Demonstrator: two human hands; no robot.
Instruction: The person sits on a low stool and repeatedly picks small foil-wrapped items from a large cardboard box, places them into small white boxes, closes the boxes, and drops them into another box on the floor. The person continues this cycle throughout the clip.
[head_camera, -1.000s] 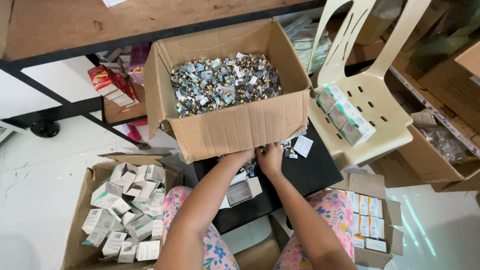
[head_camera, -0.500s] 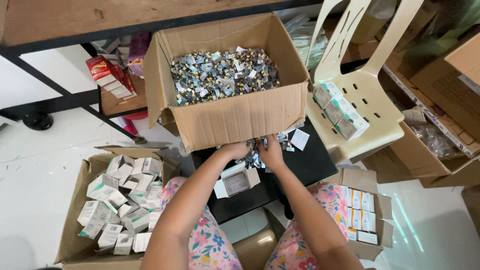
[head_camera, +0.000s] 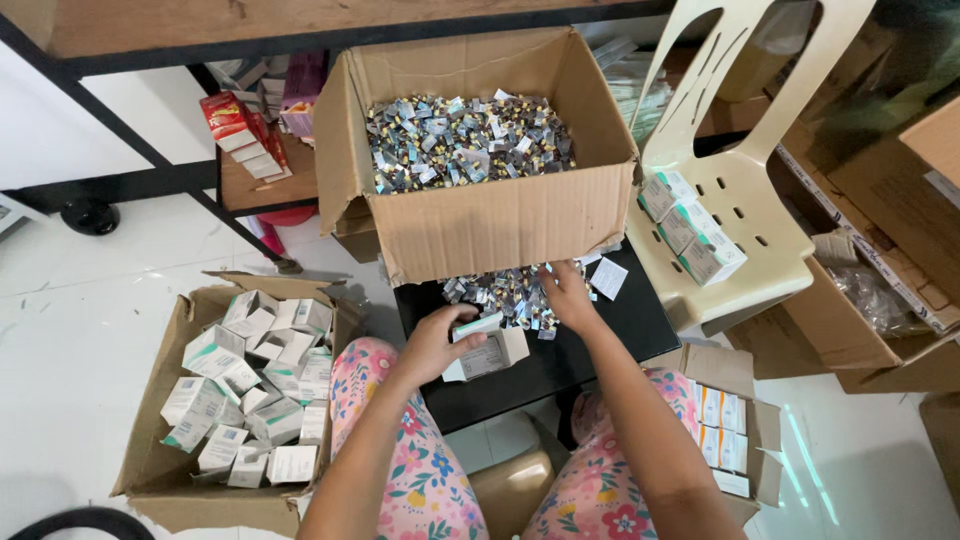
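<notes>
Both hands work at the centre of the head view: the left hand (head_camera: 432, 345) is curled around the edge of a small open white-and-teal carton (head_camera: 487, 351) and steadies it on a low black tabletop (head_camera: 640, 315), while the right hand (head_camera: 566, 295) rests fingers-down, loosely spread, on a heap of small silvery sachets (head_camera: 500, 295) just above and to the right of the carton; whether it has pinched any sachets cannot be told. Behind the heap, at upper centre of the frame, stands a large brown cardboard box (head_camera: 500, 225) filled with the same glittering sachets. At lower left a second open cardboard box (head_camera: 150, 470) holds many closed white-and-teal cartons, and at lower right a smaller cardboard box (head_camera: 745, 375) shows neat rows of packets. A cream plastic chair (head_camera: 745, 205) at right carries a few stacked cartons on its seat. To do this well, I judge the carton's mouth should stay tipped towards the heap and held firm, and the right hand should gather a small, even bunch so nothing spills off the table edge.
</notes>
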